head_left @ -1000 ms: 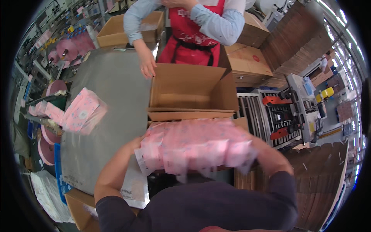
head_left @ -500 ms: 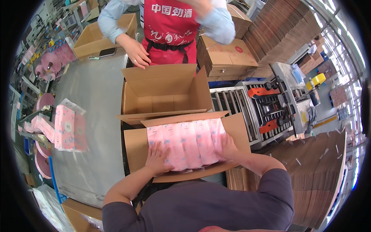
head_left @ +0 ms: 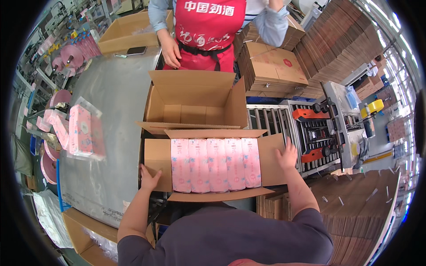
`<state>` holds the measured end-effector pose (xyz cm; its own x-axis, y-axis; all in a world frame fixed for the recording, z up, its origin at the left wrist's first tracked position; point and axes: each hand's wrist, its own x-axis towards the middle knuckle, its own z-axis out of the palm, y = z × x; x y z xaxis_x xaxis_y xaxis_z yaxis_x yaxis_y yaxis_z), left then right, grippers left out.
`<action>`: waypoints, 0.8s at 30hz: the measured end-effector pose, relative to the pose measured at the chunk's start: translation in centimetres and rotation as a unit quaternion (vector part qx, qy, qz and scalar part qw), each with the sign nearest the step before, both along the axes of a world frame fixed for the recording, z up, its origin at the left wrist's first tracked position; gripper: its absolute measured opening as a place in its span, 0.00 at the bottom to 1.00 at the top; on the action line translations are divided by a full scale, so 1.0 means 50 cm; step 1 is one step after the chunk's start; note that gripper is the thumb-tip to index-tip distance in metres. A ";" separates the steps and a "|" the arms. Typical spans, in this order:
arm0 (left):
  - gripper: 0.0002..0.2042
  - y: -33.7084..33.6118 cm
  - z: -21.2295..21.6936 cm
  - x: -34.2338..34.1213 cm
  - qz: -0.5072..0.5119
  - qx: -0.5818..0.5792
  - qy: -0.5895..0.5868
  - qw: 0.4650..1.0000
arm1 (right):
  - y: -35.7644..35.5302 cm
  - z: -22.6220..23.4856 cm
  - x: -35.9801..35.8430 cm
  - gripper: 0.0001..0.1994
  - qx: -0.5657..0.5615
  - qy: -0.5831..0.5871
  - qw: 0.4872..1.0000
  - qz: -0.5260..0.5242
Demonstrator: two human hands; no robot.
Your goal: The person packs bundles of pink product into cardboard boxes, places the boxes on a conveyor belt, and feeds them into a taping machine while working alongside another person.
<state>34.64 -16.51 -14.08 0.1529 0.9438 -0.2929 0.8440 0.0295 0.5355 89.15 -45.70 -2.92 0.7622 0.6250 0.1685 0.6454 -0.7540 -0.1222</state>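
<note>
An open cardboard box in front of me holds several pink wrapped packs laid side by side. My left hand rests with spread fingers on the box's left flap. My right hand lies flat on the right flap. Neither hand holds anything. Behind this box stands a second open box, empty inside.
A person in a red apron stands beyond the empty box, one hand near its far flap. Pink packs lie on the grey table to the left. A roller conveyor with a taping machine is at right, flat cartons stacked behind.
I lowered the bundle of pink packs into the near box. My hands then slid off the packs outward onto the left and right flaps.
</note>
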 end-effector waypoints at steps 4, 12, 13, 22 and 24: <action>0.48 0.038 0.192 0.059 -0.112 -0.270 -0.189 0.937 | -0.040 0.025 0.001 0.40 -0.110 0.251 0.960 0.051; 0.38 -0.056 0.204 0.303 -0.630 -0.321 0.083 0.703 | 0.209 -0.082 -0.224 0.34 -0.209 0.344 0.876 0.264; 0.37 -0.019 0.276 0.348 -0.603 -0.150 0.126 0.773 | 0.222 -0.035 -0.232 0.31 -0.203 0.334 0.881 0.268; 0.54 -0.028 0.000 0.231 -0.201 0.047 -0.289 0.935 | 0.173 -0.041 -0.204 0.30 0.076 -0.019 0.970 0.228; 0.45 -0.032 -0.093 0.207 -0.165 0.105 -0.410 0.891 | 0.084 -0.130 -0.264 0.31 0.034 -0.011 0.978 0.205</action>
